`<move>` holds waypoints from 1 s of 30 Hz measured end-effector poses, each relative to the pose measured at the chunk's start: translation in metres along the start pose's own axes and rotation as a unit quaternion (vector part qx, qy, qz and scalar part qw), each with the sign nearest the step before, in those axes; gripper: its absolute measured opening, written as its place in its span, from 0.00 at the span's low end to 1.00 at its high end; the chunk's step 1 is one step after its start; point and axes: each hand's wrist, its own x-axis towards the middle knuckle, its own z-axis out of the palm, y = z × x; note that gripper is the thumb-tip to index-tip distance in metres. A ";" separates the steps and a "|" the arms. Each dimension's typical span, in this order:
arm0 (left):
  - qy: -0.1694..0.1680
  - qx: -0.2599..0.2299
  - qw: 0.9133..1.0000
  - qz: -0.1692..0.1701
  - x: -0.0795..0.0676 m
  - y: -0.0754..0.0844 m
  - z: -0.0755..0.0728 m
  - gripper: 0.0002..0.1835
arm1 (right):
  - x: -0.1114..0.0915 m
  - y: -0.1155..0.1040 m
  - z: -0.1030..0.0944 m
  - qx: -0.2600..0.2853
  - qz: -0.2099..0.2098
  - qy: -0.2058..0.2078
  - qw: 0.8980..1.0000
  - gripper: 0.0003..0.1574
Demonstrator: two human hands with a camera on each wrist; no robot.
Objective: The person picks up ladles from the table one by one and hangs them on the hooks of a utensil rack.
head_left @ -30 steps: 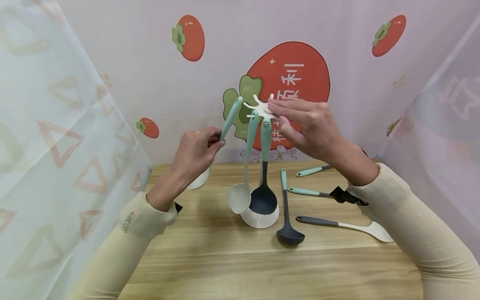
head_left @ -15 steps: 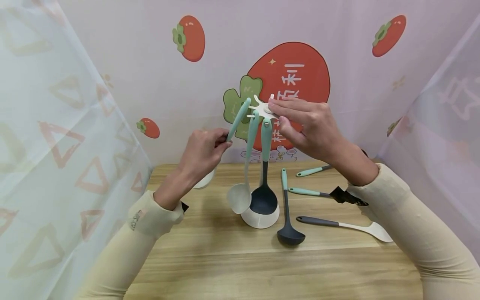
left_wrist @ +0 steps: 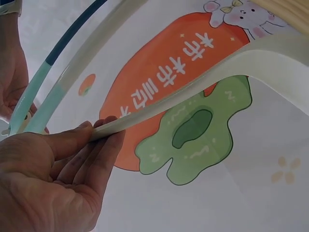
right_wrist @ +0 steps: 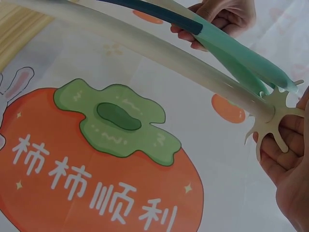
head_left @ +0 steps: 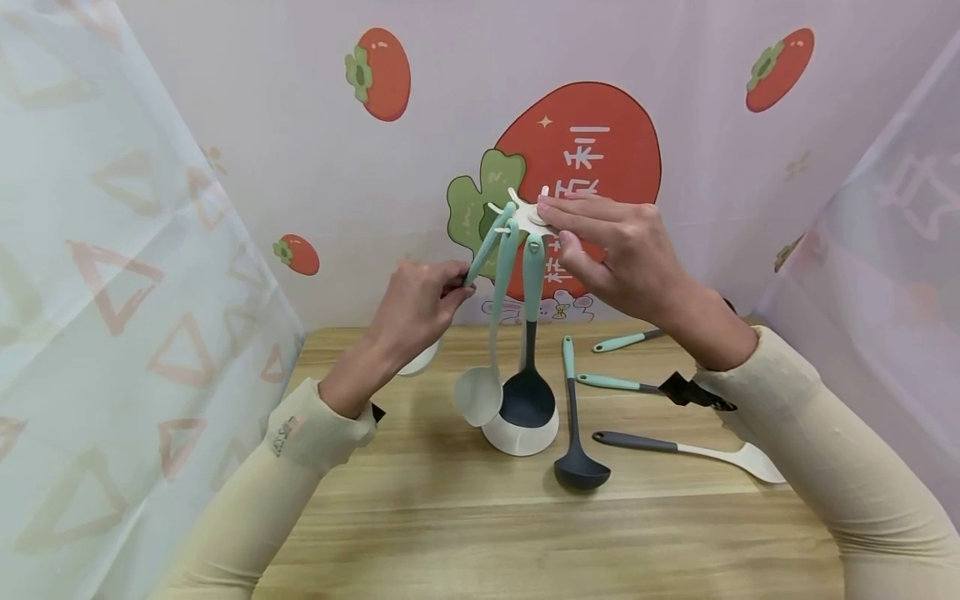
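My left hand (head_left: 420, 304) pinches a utensil (head_left: 486, 250) with a mint handle and a pale shaft. Its handle top is at the hooks of a white utensil stand (head_left: 525, 442); whether it is hooked I cannot tell. In the left wrist view the pale shaft (left_wrist: 159, 104) widens away from the fingertips; the full head shape is hidden. From the stand hang a white ladle (head_left: 477, 398) and a dark ladle (head_left: 527, 400), both mint-handled. My right hand (head_left: 618, 250) rests straight fingers on the stand's hooked top (right_wrist: 270, 116).
On the wooden table (head_left: 540, 542), right of the stand, lie another dark ladle (head_left: 577, 471), a white spoon (head_left: 753, 462) with a dark handle, and two mint-handled utensils, partly hidden by the right arm. A printed curtain (head_left: 420, 167) stands behind.
My left hand has moved right, bringing the held utensil's handle from left of the stand up to its hooks, beside the white ladle's handle. The right hand has stayed put.
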 end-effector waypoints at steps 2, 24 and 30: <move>-0.003 -0.006 1.000 -0.002 0.000 0.000 0.002 0.03 | 0.000 0.000 0.000 0.000 -0.001 -0.001 1.000 0.22; -0.020 -0.039 0.999 -0.006 0.008 -0.004 0.017 0.10 | -0.001 0.002 -0.001 -0.009 -0.008 -0.007 1.000 0.23; -0.033 -0.042 0.998 -0.016 0.010 -0.004 0.019 0.13 | 0.001 0.000 -0.002 -0.014 -0.012 -0.017 1.000 0.23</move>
